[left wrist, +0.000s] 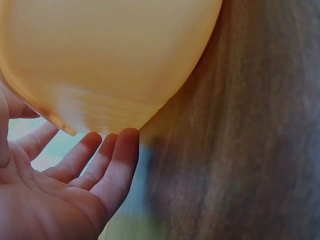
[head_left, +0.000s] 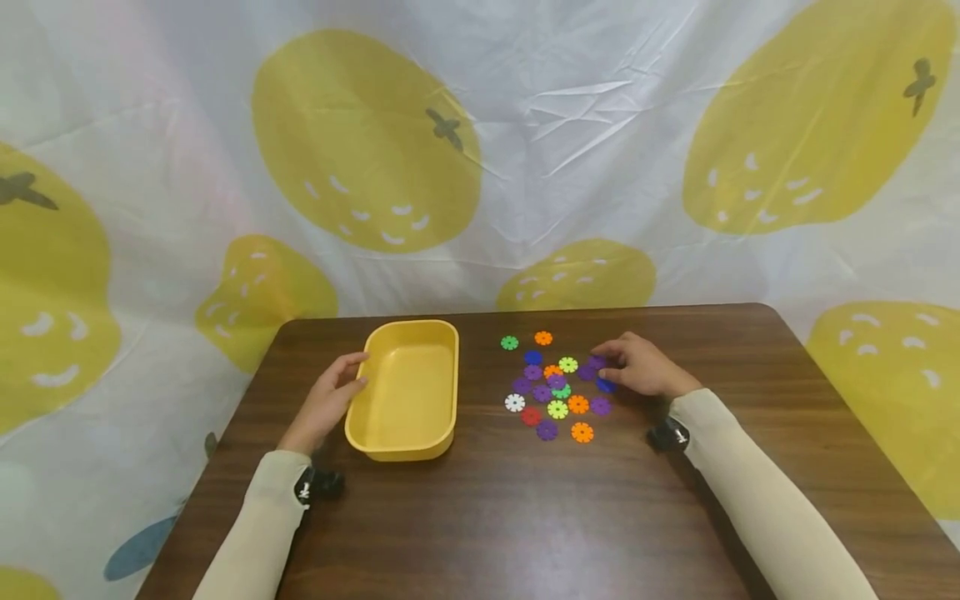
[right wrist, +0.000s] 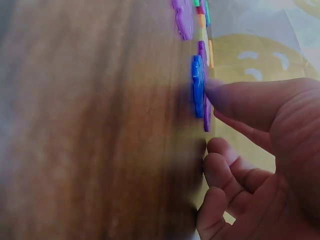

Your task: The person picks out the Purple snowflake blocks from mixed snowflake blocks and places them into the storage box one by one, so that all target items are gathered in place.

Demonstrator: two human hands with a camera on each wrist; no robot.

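The worktop [head_left: 487, 517] carries a yellow tub [head_left: 408, 455] left of centre and a group of notched plastic discs [head_left: 547, 430] right of centre. The left hand [head_left: 324, 406] is positioned at the left rim of the tub; its fingers are spread and lightly bent, unclenched, with the tips against the tub's outer wall in the left wrist view. The right hand [head_left: 643, 367] is at the right edge of the group, fingers bent, thumb at the edge of a blue disc [right wrist: 198, 87] and a purple disc [right wrist: 207, 120] in the right wrist view; whether these fingers pinch a disc cannot be determined. The remaining discs lie flat, some overlapping: a green disc [head_left: 509, 342] and an orange disc at the upper end, a white disc [head_left: 514, 402] at the left edge, a red disc [head_left: 531, 416] at lower left. Both arms wear pale sleeves [head_left: 765, 492]. A white cloth [head_left: 525, 208] printed with yellow fruit fills the upper frame.
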